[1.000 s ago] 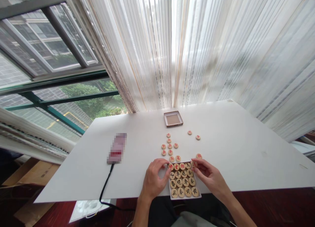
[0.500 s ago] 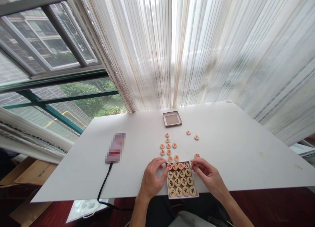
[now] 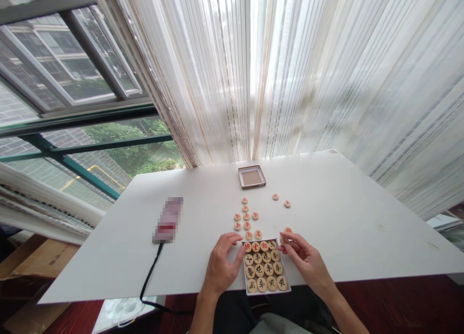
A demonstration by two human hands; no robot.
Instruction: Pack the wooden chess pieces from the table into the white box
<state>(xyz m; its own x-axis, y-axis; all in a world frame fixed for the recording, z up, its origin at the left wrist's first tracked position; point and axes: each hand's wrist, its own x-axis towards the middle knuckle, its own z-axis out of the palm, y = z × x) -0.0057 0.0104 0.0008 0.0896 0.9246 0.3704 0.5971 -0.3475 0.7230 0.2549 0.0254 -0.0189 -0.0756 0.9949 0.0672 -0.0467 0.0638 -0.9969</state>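
A white box (image 3: 289, 290) at the table's front edge holds rows of round wooden chess pieces, most with black characters and three with red ones in the far row. My left hand (image 3: 224, 264) is at the box's left side, thumb and fingers apart, with nothing between them. At the box's far right corner, my right hand (image 3: 306, 257) pinches a round wooden piece (image 3: 283, 239) between thumb and fingers. A red-marked piece (image 3: 288, 230) lies just beyond those fingers. Beyond the box, several red-marked pieces (image 3: 246, 217) lie loose on the white table.
An open box lid (image 3: 252, 177) lies farther back on the white table (image 3: 203, 194). Two loose pieces (image 3: 287, 204) rest to its right. At the left is a blurred-out phone-like object (image 3: 168, 220) with a black cable (image 3: 149, 271). Curtains hang behind the table.
The view has shifted slightly. The piece in my right hand shows more beside the box corner, and the hand's fingers have moved a little. My left hand stays beside the box.
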